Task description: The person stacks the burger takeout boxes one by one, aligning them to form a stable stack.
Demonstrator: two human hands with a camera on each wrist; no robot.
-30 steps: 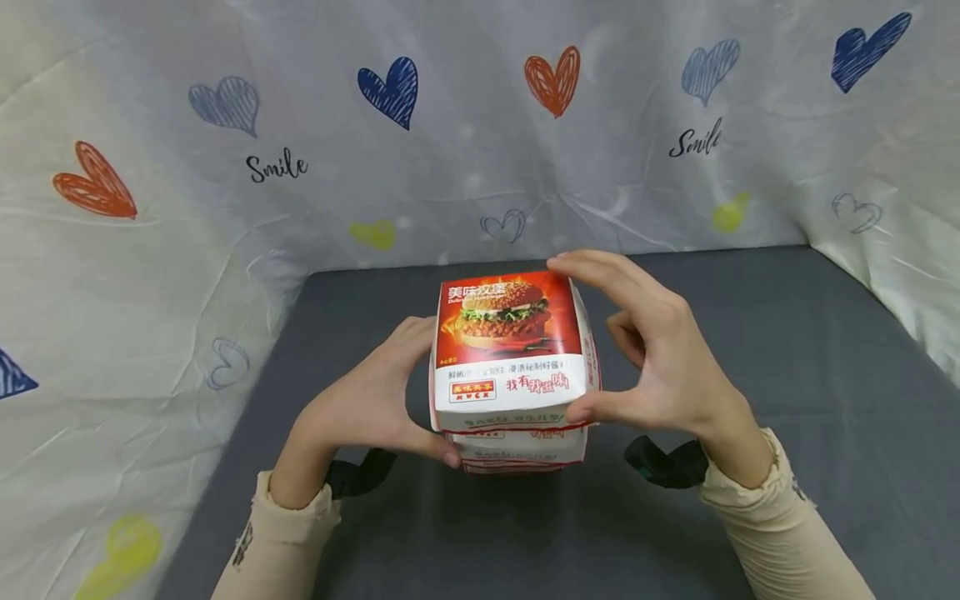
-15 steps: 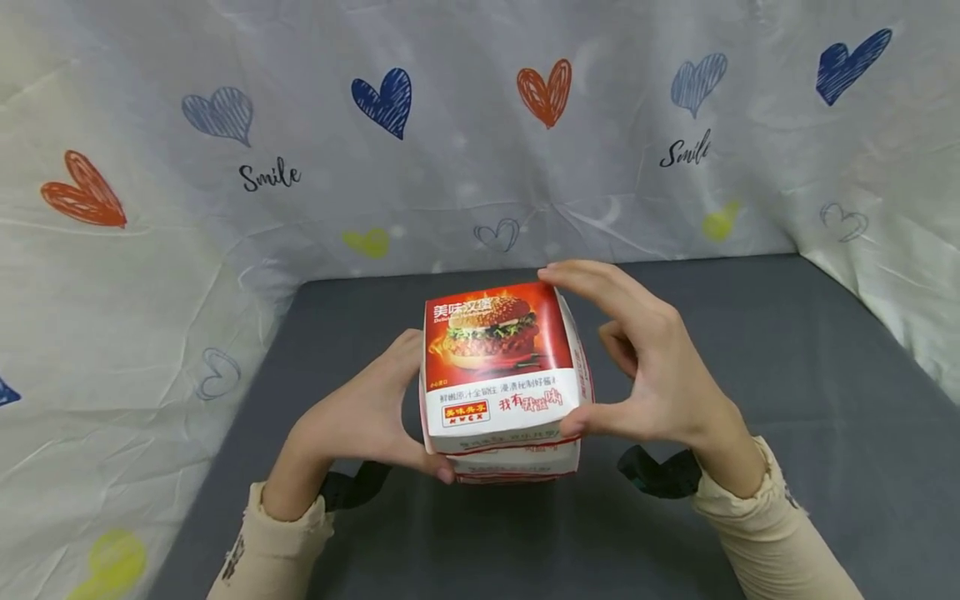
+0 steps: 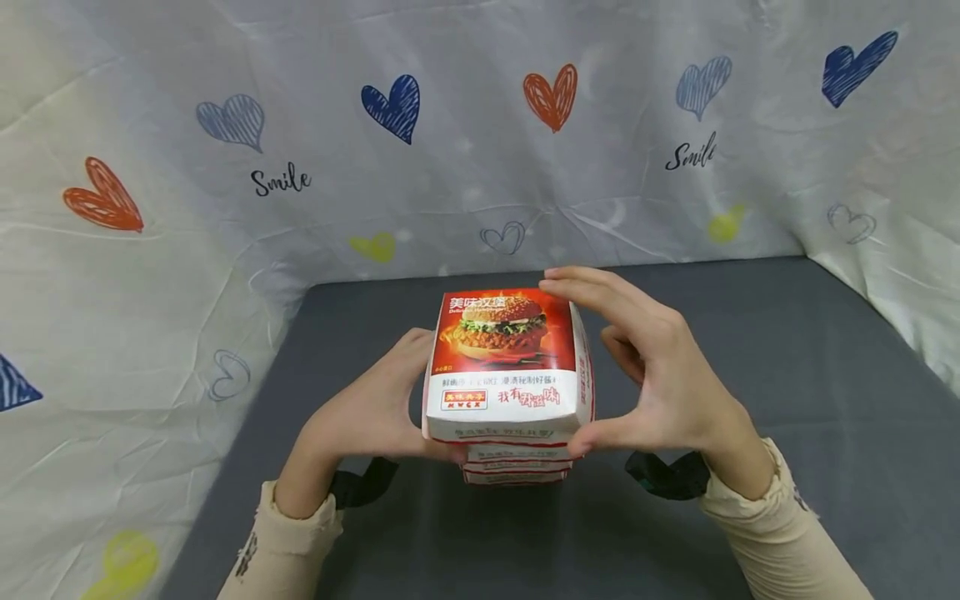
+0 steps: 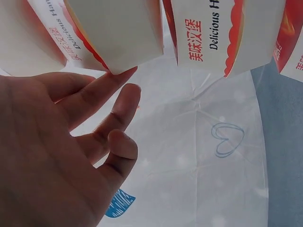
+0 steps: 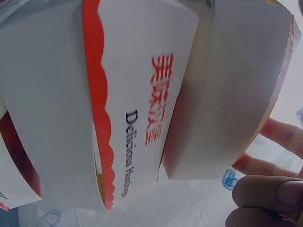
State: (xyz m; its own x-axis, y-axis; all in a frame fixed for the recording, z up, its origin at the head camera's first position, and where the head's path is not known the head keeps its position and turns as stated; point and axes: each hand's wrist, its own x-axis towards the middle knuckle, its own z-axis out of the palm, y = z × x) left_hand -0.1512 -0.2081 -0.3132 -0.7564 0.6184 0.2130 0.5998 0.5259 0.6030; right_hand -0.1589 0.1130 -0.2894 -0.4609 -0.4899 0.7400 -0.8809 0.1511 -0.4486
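In the head view a paper burger box with a red burger picture on its lid tops a stack. Parts of the lower boxes show beneath its front edge. My left hand holds the top box from the left, thumb along the front lower edge, other fingers hidden behind it. My right hand grips it from the right, thumb at the front corner and fingertips at the far corner. In the left wrist view, extended fingers touch a corner of a box. White box walls fill much of the right wrist view.
The stack stands on a dark grey table. Behind and to the left hangs a pale cloth backdrop printed with hearts. Black straps circle both wrists below the cream sleeves.
The top box tilted at half a second ago and now sits straighter. Beneath it the lower boxes look narrower, with more red lines showing. Both hands keep their hold; the head view has shifted slightly.
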